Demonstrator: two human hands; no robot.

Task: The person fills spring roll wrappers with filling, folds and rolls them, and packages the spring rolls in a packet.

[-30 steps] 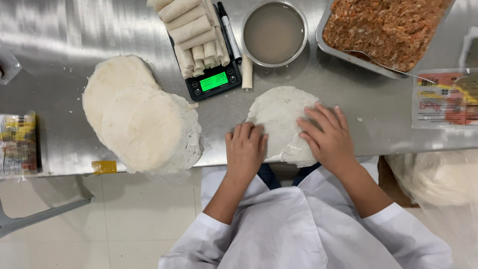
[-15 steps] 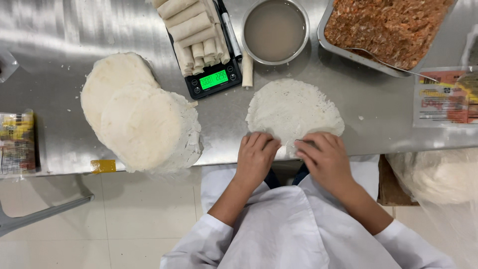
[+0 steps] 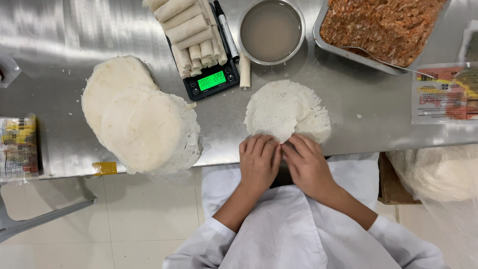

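- Head view is looking straight down on a steel table [image 3: 59,30], with my white coat filling the bottom.
- I am resting my left hand [image 3: 259,158] and my right hand [image 3: 306,164] side by side at the near edge of a single round, lacy white wrapper [image 3: 286,109]; the two hands are touching each other, palms down.
- My fingers [image 3: 264,144] are lying flat on the wrapper's near rim, not clenched around anything.
- The wrapper is lying spread flat on the table just in front of me, near the table's front edge.
- Two stacks of wrappers [image 3: 139,119] are sitting well to my left, overlapping each other.
- A small black scale [image 3: 211,79] with a green display is standing beyond the wrapper, carrying a pile of finished rolls [image 3: 186,30], with a black pen [image 3: 226,32] lying just beside them.
- A round metal bowl [image 3: 271,31] of cloudy liquid is sitting behind the wrapper.
- A metal tray [image 3: 348,50] of reddish-brown filling [image 3: 383,25] is sitting at the far right, a spoon [image 3: 383,62] resting in it.
- Printed packets [image 3: 443,94] are lying to my right.
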